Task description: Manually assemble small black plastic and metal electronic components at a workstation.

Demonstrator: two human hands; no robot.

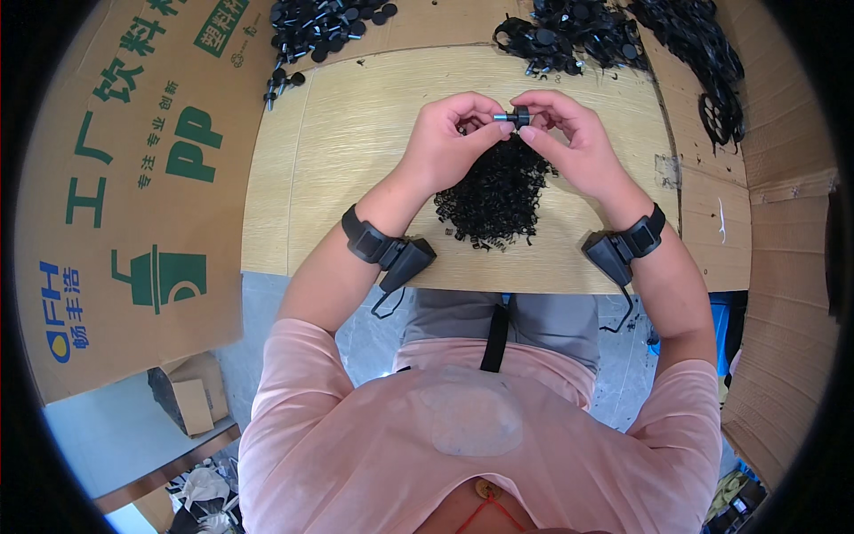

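My hands meet above the middle of the wooden tabletop, both closed. Between their fingertips is a black-headed bolt (pixel 521 117) with a short metal shaft, lying sideways with the shaft toward the left. My left hand (pixel 455 138) pinches near the shaft's end with thumb and forefinger. On the other side, my right hand (pixel 569 135) grips the round black head. Something small and dark shows by the curled fingers of my left hand, too small to name. Just below the hands lies a heap of small curly black pieces (pixel 495 203), partly covered by them.
Several black-headed bolts (pixel 331 25) are piled at the far left. Farther right sits a heap of black parts (pixel 574 37) with strips among them. Black strips and rings (pixel 698 53) lie at the far right corner. Cardboard walls (pixel 151 196) flank the table (pixel 356 116) on both sides.
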